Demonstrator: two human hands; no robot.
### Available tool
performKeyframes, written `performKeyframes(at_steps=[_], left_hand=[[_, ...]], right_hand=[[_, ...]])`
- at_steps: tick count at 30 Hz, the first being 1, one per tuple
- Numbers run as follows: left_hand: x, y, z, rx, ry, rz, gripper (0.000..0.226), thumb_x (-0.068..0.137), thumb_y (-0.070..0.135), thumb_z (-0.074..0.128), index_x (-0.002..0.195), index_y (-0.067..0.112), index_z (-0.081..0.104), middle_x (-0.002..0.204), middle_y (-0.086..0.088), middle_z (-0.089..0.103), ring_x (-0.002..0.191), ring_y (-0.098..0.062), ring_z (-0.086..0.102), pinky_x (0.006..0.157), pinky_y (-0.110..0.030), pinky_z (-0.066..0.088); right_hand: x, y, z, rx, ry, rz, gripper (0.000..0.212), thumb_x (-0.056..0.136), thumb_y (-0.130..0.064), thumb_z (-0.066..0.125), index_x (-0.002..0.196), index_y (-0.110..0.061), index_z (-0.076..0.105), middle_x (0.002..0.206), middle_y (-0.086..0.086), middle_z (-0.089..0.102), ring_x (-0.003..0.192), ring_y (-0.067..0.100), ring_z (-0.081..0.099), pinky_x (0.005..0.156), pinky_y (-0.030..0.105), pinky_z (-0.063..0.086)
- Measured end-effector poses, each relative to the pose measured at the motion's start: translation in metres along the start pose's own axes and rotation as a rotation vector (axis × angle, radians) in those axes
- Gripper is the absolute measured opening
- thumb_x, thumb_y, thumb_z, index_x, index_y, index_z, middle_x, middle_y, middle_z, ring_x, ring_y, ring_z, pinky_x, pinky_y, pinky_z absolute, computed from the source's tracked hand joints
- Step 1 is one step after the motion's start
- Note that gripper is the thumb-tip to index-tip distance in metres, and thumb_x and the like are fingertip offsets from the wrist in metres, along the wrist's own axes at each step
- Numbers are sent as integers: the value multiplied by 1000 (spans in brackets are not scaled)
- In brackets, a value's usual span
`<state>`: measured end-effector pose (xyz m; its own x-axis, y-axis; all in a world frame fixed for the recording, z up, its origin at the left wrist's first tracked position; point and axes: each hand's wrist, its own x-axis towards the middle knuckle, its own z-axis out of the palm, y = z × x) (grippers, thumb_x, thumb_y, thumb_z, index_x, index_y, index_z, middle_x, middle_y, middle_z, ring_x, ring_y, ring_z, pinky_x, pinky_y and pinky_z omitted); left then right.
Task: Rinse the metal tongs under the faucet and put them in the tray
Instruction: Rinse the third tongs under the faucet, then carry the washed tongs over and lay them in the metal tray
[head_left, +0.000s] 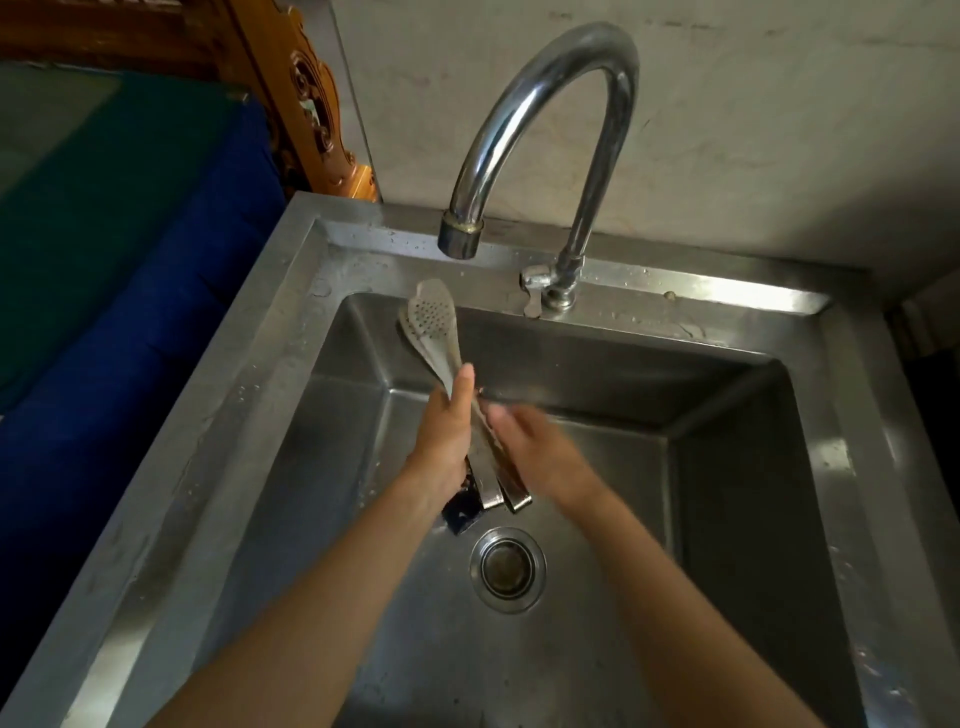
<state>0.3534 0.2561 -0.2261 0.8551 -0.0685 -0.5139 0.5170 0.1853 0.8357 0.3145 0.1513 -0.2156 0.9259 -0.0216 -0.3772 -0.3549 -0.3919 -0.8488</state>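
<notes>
Holding tongs (435, 332) over sink (623, 395), both hands

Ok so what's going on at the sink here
A person is holding a pair of metal tongs over the steel sink, perforated ends pointing up towards the faucet. The left hand grips them around the middle, while the right hand is blurred against the handles, apparently rubbing them. No water stream is visible from the spout. Something dark sits under the left hand; I can't tell what. No tray is in view.
</notes>
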Motion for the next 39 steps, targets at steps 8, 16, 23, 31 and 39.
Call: performKeyframes(at_steps=[8, 16, 23, 31, 39], left_hand=[[-24, -86, -30, -62, -48, -259, 25, 88, 16, 60, 111, 8, 60, 82, -1, 72, 76, -15, 68, 64, -24, 54], [-37, -126, -52, 171, -6, -505, 9, 80, 10, 68, 86, 7, 62, 75, -9, 67, 69, -20, 64, 67, -34, 53], [-54, -128, -63, 72, -16, -580, 8, 82, 1, 63, 90, 0, 64, 79, -11, 66, 69, -19, 65, 58, -26, 55], [-74, -82, -62, 142, -11, -515, 3, 83, 4, 64, 82, 4, 67, 68, -3, 73, 62, -12, 68, 49, -23, 53], [-103, -3, -78, 252, -35, -452, 7, 87, 5, 60, 83, 0, 57, 76, -12, 61, 61, -21, 64, 51, -32, 58]], right_hand=[[-48, 79, 50, 60, -131, 197, 40, 96, -37, 43, 99, 0, 59, 78, 6, 58, 69, 16, 53, 66, 30, 44], [-71, 124, 76, -5, -25, 244, 38, 96, -40, 43, 95, -8, 64, 78, 3, 64, 68, 14, 57, 70, 34, 48], [-85, 131, 89, -243, 0, 252, 45, 95, -49, 36, 107, -11, 58, 96, 13, 68, 89, 31, 64, 72, 34, 48], [-86, 85, 71, -278, -88, 288, 37, 100, -26, 30, 123, -9, 53, 119, 15, 61, 108, 33, 58, 86, 36, 45], [-88, 28, 16, -176, -68, 360, 45, 96, -43, 37, 62, -16, 49, 62, 3, 51, 55, 16, 47, 57, 28, 40]])
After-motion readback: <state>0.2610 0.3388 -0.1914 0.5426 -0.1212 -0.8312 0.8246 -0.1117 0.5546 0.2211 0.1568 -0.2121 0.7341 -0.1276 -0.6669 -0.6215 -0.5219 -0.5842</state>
